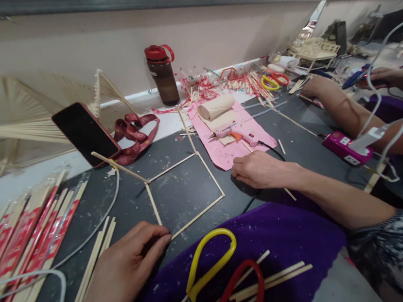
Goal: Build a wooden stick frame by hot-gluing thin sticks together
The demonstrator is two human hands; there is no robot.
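A square frame of wooden chopsticks (198, 217) lies on the dark table, with two more sticks rising from its far corners. At its near left corner, the thumb and fingers of my left hand (140, 249) pinch the frame. My right hand (258, 169) rests beside the pink sheet (220, 153), fingers curled; what they hold, if anything, is hidden. A thin stick (289, 194) shows from under that hand. On the sheet lie a pink glue gun (236, 132) and a cardboard roll (217, 106). Scissors with yellow and red handles (212, 267) lie close to me over purple cloth.
Wrapped chopsticks (25, 241) and a white cable (87, 238) spread at the left. A phone (84, 133), a red lanyard (137, 137) and a bottle (163, 77) stand or lie behind. A magenta power strip (346, 148) sits right, near another person's arms (342, 104).
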